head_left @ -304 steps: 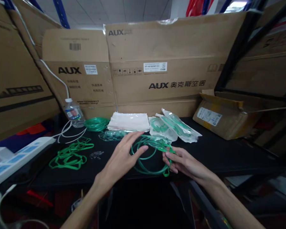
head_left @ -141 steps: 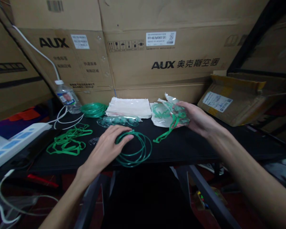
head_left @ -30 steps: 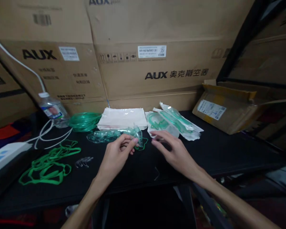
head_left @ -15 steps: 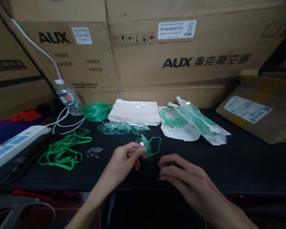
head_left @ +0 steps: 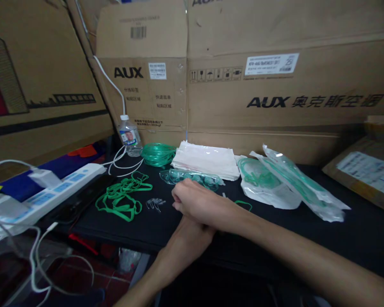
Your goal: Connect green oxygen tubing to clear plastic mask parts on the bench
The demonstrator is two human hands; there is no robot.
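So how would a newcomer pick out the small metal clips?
Start at the black table before the cardboard boxes. Left of the right hand, which reaches across the left hand, lies a loose green elastic strap pile. Between them sit the small clear-silvery metal clips, the only uncoloured bits.

Green strap loop [head_left: 245, 204] on table, mostly hidden.
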